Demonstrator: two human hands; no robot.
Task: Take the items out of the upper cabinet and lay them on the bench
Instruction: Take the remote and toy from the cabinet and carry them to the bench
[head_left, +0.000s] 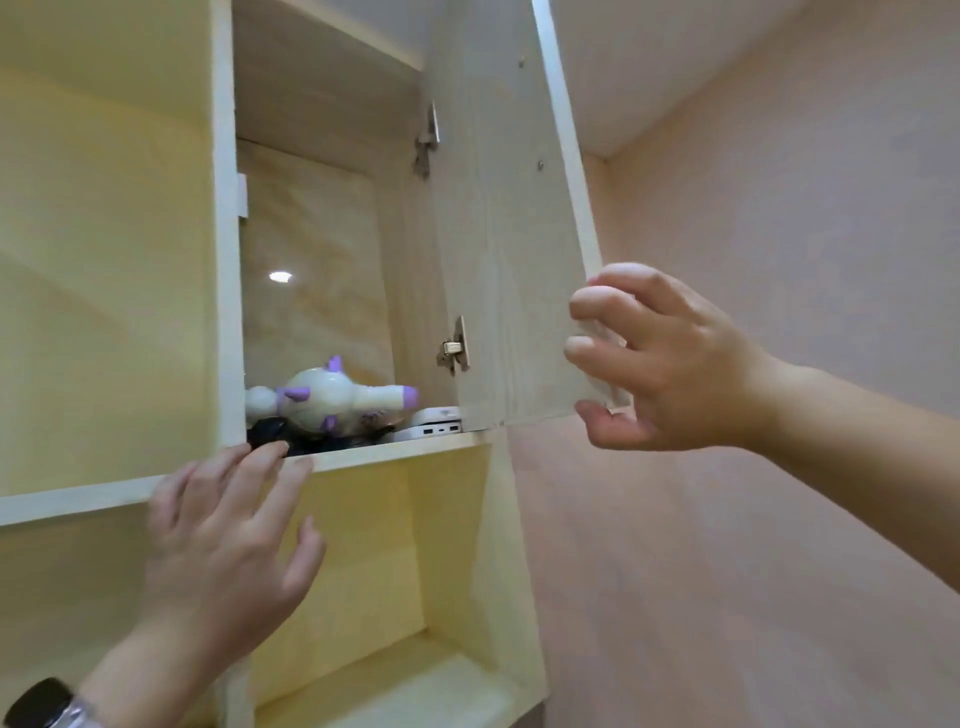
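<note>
The upper cabinet (332, 130) stands open, its door (509, 260) swung out to the right. On its floor lies a white and purple toy (332, 400) on its side, with a black object (267, 434) in front of it and a white power bank (434, 422) to the right. My right hand (660, 358) grips the door's lower outer corner. My left hand (228, 535) is raised with fingers spread, its fingertips at the shelf's front edge (395, 451) just below the black object, holding nothing.
An open cubby (395, 571) sits under the cabinet. A closed pale panel (104, 234) is to the left. A pink wall (779, 156) lies to the right. A dark watch (39, 701) is on my left wrist.
</note>
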